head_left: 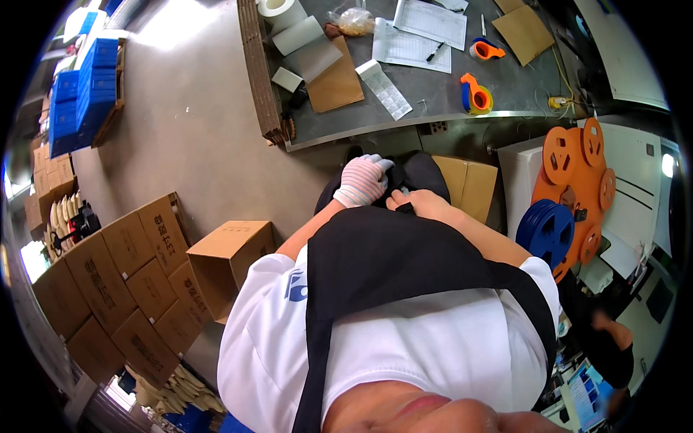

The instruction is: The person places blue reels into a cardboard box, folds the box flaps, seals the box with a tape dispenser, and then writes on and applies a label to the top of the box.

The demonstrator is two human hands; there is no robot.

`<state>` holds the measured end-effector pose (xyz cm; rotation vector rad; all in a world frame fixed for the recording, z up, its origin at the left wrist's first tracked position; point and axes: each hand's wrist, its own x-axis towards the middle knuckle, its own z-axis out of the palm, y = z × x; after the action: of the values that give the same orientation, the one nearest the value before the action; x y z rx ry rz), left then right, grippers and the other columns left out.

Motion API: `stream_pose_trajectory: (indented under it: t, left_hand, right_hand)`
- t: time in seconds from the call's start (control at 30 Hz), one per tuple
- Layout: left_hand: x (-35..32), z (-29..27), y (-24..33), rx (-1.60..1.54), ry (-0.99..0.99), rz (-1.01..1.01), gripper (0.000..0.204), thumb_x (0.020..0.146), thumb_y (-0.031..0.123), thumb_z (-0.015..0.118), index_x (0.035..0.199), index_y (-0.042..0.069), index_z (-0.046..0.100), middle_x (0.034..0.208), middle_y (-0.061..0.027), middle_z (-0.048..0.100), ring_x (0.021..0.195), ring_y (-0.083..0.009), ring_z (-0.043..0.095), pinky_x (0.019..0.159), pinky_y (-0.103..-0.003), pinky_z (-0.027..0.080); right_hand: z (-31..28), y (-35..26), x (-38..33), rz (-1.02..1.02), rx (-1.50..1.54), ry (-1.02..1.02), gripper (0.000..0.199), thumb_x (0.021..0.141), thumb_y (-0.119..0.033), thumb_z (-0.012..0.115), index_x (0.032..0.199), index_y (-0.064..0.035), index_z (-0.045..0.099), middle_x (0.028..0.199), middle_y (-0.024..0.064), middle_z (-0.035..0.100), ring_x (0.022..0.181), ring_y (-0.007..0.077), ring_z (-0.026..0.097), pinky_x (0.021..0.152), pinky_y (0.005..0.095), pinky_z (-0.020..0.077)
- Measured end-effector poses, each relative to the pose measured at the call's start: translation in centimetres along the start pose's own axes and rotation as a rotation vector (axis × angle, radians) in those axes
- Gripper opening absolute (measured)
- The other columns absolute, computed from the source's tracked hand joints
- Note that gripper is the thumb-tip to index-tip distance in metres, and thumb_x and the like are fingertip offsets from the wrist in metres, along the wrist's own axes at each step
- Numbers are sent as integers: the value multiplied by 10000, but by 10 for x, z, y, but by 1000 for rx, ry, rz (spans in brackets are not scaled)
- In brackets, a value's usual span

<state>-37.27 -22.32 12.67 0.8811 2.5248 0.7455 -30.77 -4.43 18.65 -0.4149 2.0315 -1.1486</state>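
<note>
The hands meet low in front of the person's body, just below the near edge of the grey surface. The left hand, in a striped knit glove, is curled around dark fabric at the lap; the bare right hand presses against the same fabric, and whether its fingers are closed I cannot tell. Bare concrete floor opens wide to the left. An open cardboard box stands on the floor just beside the person's left; its inside is in shadow. Flattened cartons lie further left. Two orange tape dispensers, paper sheets and rolls lie on the surface.
</note>
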Motion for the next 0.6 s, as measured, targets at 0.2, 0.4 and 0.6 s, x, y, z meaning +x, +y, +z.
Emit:
stream_pose_trajectory:
  t: [0.2,0.4,0.6]
  left_hand:
    - [32,-24,-4,-148,-74,102,317,687,76,601,995,101,670,842,-118,628,827,-325,597,734,-409,498]
    - [40,-3,-20,-278,-58,172,286,693,72,617,973,80,673,836,-126,645,808,-327,607,726,-411,503]
    - [44,-14,-28,-269,-96,186,295,706,74,608,995,90,665,860,-133,641,836,-335,604,751,-422,493]
  right_hand:
    - [7,23,1,112,-122,190,176,853,-270,509,949,-126,536,886,152,593,788,355,605,763,420,486]
    - [23,62,17,32,-552,67,262,854,-268,470,1007,-78,564,954,129,587,833,271,623,787,370,506]
    - [-24,30,50,279,-312,-269,433,840,-398,560,1085,-42,595,1028,202,649,947,355,635,811,424,504]
